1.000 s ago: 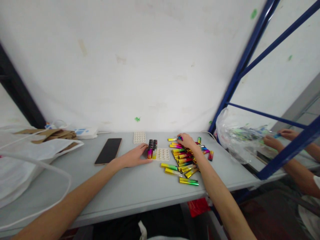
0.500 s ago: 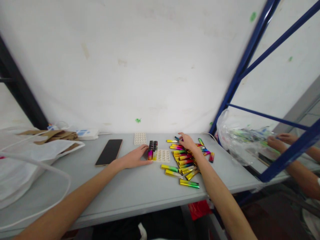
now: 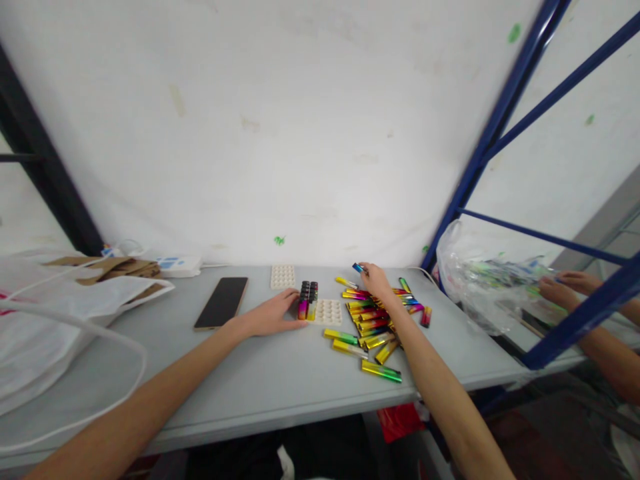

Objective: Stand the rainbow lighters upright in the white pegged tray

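Colourful metallic lighters stand upright with black tops in the left part of a white tray with round holes [image 3: 329, 311]. My left hand [image 3: 273, 313] rests at the tray's left side, its thumb and fingers spread around the standing lighters [image 3: 307, 301]; whether it presses on them I cannot tell. A blue lighter [image 3: 358, 267] is pinched in the fingertips of my right hand [image 3: 376, 281], raised slightly above the far side of a loose pile of yellow, red and green lighters [image 3: 373, 321]. Part of that pile is hidden under my right forearm.
A second white tray [image 3: 283, 277] lies near the wall. On the left are a phone [image 3: 221, 303], a white plastic bag [image 3: 65, 333] and cardboard pieces [image 3: 130, 268]. A clear plastic bag [image 3: 460, 280] sits by the blue metal frame [image 3: 470, 173]. Another person's hands [image 3: 565, 287] work beyond it.
My right hand has lifted the blue lighter off the table at the pile's far edge. The left hand stays beside the tray. The view has shifted slightly.
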A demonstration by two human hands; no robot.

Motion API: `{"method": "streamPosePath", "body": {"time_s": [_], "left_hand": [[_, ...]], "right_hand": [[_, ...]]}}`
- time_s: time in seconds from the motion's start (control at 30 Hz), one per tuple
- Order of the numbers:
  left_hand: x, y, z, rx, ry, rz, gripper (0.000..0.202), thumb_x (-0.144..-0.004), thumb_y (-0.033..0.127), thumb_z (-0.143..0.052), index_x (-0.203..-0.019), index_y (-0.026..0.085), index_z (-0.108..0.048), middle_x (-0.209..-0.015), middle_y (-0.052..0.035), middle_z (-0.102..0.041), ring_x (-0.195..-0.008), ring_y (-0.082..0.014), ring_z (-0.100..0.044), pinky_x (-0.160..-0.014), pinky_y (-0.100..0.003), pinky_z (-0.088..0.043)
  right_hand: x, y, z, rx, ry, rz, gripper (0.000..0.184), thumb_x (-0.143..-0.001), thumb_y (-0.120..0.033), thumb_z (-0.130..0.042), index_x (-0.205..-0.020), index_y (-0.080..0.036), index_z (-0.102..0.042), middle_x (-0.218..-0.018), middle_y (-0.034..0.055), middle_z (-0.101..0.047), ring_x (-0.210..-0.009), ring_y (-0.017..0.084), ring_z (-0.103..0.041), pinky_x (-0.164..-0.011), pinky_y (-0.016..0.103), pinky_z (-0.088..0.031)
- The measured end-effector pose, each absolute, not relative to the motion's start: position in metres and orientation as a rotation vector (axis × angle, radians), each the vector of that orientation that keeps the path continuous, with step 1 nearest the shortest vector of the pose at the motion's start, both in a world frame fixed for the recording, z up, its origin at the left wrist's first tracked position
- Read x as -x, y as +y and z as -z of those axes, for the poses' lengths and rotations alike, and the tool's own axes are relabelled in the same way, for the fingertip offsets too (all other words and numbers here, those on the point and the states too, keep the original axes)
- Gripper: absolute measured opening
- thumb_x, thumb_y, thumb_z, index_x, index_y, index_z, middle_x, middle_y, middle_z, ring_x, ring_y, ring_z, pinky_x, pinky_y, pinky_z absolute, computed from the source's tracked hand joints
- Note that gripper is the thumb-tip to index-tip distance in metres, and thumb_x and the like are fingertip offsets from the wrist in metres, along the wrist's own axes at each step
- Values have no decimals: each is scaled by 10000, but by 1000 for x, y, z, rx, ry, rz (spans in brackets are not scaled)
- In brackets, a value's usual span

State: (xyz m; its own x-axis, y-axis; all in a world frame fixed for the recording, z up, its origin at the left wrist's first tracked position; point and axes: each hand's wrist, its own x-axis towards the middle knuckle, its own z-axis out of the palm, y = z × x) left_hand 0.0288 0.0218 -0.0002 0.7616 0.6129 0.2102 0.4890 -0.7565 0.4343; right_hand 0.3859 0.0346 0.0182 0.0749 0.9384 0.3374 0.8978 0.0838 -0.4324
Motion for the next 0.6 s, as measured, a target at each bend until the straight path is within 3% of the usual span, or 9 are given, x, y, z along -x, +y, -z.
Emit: {"method": "streamPosePath", "body": {"time_s": [0.07, 0.13, 0.23, 0.3, 0.4, 0.47, 0.6], "left_hand": [[-28, 22, 0, -2612, 834, -491, 668, -935, 681, -689, -1390, 201, -598, -1470, -177, -609, -1379, -374, -591, -1235, -482, -443], [-28, 22, 0, -2611, 831, -501, 677, -934, 682, -692, -1391, 191, -600, -1472, -179, -609, -1389, -377, -585, -1239, -474, -438], [-28, 21, 0, -2602, 835, -502, 685, -930, 677, -699, -1396, 185, -602, -1478, -181, -610, -1394, -381, -585, -1243, -469, -434], [-28, 21, -1, -2602, 834, -491, 687, -933, 671, -697, -1406, 183, -593, -1485, -185, -603, -1396, -380, -582, -1247, -476, -431], [-28, 20, -1, -2608, 831, -479, 689, -941, 667, -691, -1413, 177, -581, -1490, -193, -595, -1402, -379, -575, -1257, -490, -416], [-29, 20, -1, -2609, 833, -479, 695, -944, 672, -690, -1417, 176, -575, -1496, -193, -589, -1410, -378, -567, -1263, -494, -408], [-29, 21, -1, -2598, 842, -474, 710, -947, 682, -679, -1416, 160, -569, -1504, -202, -575, -1406, -381, -566, -1259, -489, -414]], "right_hand": [[-383, 29, -24, 1751, -1746, -171, 369, -993, -163, -447, -1302, -143, -648, -1140, 152, -792, -987, 234, -782, -909, 344, -598], [-379, 21, -30, 1592, -1654, -355, 301, -996, -259, -465, -1239, -168, -618, -908, 65, -761, -751, 194, -750, -713, 295, -590], [-370, 9, -39, 1278, -1518, -717, 246, -936, -444, -601, -1039, -223, -569, -684, -58, -591, -509, 122, -539, -496, 222, -426], [-361, 4, -43, 1161, -1454, -920, 384, -901, -602, -645, -938, -237, -533, -625, -93, -483, -444, 85, -360, -433, 204, -282], [-346, 0, -44, 1139, -1313, -1138, 596, -884, -825, -529, -787, -239, -491, -554, -115, -295, -435, 71, -182, -416, 212, -150], [-337, -2, -43, 1150, -1238, -1215, 633, -906, -845, -454, -693, -249, -427, -538, -120, -194, -442, 71, -120, -419, 220, -106], [-320, -6, -36, 1126, -1221, -1252, 529, -968, -630, -446, -613, -258, -324, -535, -99, -174, -453, 76, -105, -420, 229, -85]]}}
